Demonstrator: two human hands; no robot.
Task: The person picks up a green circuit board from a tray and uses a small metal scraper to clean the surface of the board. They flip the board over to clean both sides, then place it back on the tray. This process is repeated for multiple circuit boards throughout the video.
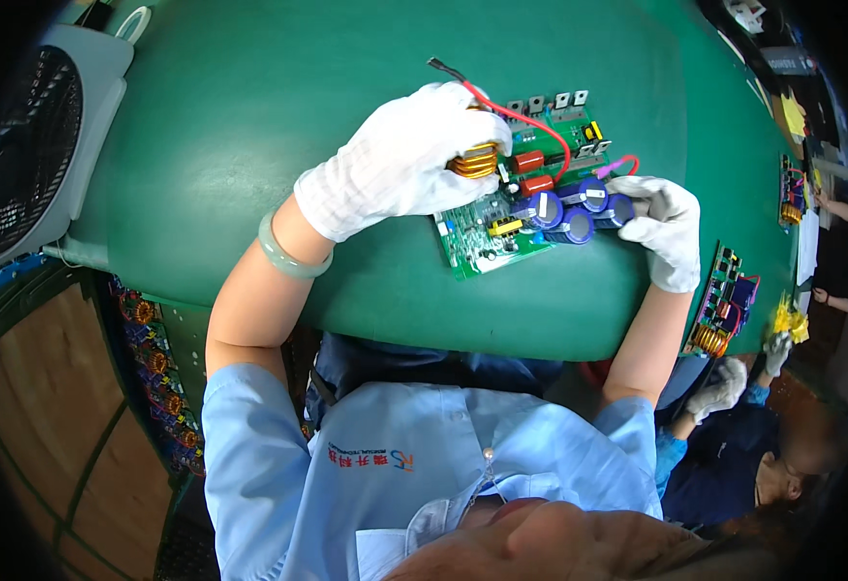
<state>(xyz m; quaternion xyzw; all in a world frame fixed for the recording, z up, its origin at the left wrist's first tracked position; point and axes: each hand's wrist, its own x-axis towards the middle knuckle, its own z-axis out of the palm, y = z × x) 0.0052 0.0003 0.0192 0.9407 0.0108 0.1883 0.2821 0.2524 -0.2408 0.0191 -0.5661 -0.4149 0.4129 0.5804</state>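
A green circuit board (472,242) is held slightly askew over the green table. My left hand (409,160), in a white glove, is closed round a copper-wound coil (475,162) at the board's left side. My right hand (668,232), also gloved, is closed at the board's right end, beside the blue cylindrical capacitors (571,227); its fingertips are partly hidden. A red wire (530,121) with a black end arches over the board from near my left fingers. A shorter pink-red wire (625,160) loops near my right fingers. Two dark red components (530,162) sit mid-board.
A grey fan (46,136) stands at the far left. More circuit boards with coils (157,363) line up below the table's left end. Another finished-looking board (724,305) lies at the right edge. A co-worker's gloved hand (719,389) and yellow material (789,320) are nearby.
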